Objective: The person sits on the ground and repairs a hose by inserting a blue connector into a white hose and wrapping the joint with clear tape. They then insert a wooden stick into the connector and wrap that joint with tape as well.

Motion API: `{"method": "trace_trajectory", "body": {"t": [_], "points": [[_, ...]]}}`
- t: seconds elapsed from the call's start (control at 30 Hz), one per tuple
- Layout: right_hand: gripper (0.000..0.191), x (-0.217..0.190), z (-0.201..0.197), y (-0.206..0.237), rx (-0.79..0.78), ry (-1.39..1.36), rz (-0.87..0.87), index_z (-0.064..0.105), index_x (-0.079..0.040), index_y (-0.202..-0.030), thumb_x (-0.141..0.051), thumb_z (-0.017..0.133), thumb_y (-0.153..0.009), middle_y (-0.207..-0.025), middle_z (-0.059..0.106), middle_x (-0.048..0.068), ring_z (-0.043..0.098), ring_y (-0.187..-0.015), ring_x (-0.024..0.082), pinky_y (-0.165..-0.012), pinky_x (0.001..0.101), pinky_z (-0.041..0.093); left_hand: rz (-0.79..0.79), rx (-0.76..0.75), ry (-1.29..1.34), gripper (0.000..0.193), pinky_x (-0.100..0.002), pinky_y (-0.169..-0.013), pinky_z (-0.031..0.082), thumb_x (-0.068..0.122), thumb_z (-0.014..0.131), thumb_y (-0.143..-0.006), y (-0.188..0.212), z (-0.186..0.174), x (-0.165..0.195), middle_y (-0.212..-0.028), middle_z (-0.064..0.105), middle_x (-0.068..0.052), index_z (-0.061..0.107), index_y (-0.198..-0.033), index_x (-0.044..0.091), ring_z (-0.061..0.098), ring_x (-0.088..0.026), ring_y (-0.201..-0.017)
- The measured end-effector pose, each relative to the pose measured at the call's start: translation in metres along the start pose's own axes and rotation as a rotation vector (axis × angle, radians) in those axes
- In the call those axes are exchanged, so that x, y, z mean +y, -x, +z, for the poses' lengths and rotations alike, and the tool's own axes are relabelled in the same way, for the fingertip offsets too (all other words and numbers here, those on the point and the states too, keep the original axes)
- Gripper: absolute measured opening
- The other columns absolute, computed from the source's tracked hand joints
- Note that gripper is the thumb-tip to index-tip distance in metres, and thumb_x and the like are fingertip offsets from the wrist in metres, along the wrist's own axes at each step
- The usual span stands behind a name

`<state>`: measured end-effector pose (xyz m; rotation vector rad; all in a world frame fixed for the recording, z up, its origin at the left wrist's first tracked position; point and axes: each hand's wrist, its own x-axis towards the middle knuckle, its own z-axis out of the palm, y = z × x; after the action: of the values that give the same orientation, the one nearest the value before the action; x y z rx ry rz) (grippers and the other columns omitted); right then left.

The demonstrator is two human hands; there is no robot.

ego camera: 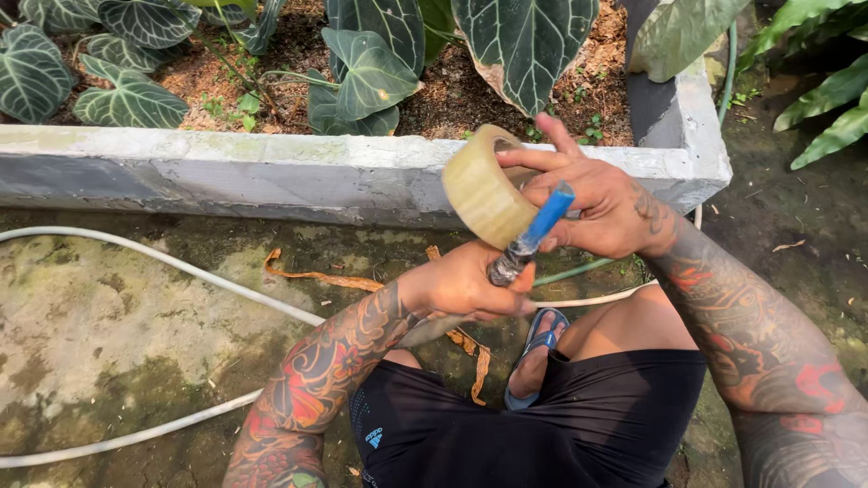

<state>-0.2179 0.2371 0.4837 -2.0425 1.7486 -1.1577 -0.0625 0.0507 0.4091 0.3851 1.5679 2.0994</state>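
My right hand point(608, 206) holds a roll of clear packing tape point(482, 189) up in front of the planter wall, with fingers through its core. My left hand point(464, 284) grips a thin tube with a dark, tape-wrapped part point(508, 265) and a blue end point(549, 215) that points up toward the roll. The blue end lies against my right hand, just beside the roll. Whether a tape strip runs from the roll to the tube cannot be made out.
A grey concrete planter wall point(271, 172) runs across the view, with large veined leaves point(371, 72) and brown soil behind it. A white hose point(172, 262) curves over the mossy ground. My knee, black shorts and a blue sandal point(535, 348) are below the hands.
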Motion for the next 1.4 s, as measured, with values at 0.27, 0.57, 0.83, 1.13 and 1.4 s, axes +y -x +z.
{"method": "trace_trajectory", "body": {"t": [0.27, 0.57, 0.83, 1.13, 1.4], "points": [[0.036, 0.002, 0.026, -0.047, -0.169, -0.257, -0.189, 0.074, -0.007, -0.118, -0.033, 0.075, -0.093, -0.121, 0.075, 0.01, 0.034, -0.159, 0.044, -0.135, 0.0612, -0.006, 0.002, -0.348, 0.184, 0.033, -0.025, -0.046, 0.031, 0.007, 0.078, -0.091, 0.018, -0.009, -0.008, -0.068, 0.045, 0.005, 0.046, -0.09, 0.013, 0.044, -0.006, -0.052], [0.041, 0.017, 0.024, -0.093, -0.763, -0.49, -0.349, 0.072, -0.014, -0.132, -0.041, 0.063, -0.103, -0.136, 0.073, 0.012, 0.014, -0.166, 0.046, -0.129, 0.0671, -0.015, 0.464, -0.079, 0.425, 0.036, -0.03, -0.072, 0.037, 0.005, 0.076, -0.094, 0.028, 0.012, -0.054, -0.1, 0.048, -0.001, 0.046, -0.113, 0.01, 0.048, -0.012, -0.084], [0.046, 0.041, 0.008, -0.078, -0.749, -0.591, -0.278, 0.061, -0.011, -0.145, -0.035, 0.065, -0.106, -0.168, 0.039, 0.025, 0.01, -0.165, 0.045, -0.132, 0.0632, 0.001, 0.597, 0.06, 0.454, 0.047, -0.034, -0.095, 0.041, 0.003, 0.074, -0.096, -0.004, -0.008, -0.093, -0.128, 0.05, -0.006, 0.046, -0.135, 0.007, 0.051, -0.018, -0.112], [0.056, -0.047, -0.054, -0.002, 0.009, 0.075, 0.647, 0.055, -0.007, -0.147, -0.011, 0.062, -0.092, -0.148, 0.063, 0.009, 0.059, -0.128, 0.018, -0.106, 0.0318, 0.046, 0.551, -0.015, 0.087, 0.055, -0.038, -0.12, 0.045, -0.002, 0.07, -0.1, -0.062, -0.071, -0.081, -0.159, 0.052, -0.012, 0.055, -0.152, -0.001, 0.054, -0.024, -0.142], [0.059, -0.141, 0.019, 0.01, 0.196, 0.826, 0.825, 0.071, -0.005, -0.109, -0.052, 0.081, -0.075, -0.1, 0.073, 0.011, 0.073, -0.089, 0.031, -0.078, 0.0392, 0.057, 0.754, 0.23, -0.643, 0.064, -0.03, -0.103, 0.053, -0.007, 0.058, -0.095, -0.107, -0.047, -0.052, -0.131, 0.065, -0.01, 0.058, -0.153, 0.021, 0.067, -0.022, -0.118]]}}
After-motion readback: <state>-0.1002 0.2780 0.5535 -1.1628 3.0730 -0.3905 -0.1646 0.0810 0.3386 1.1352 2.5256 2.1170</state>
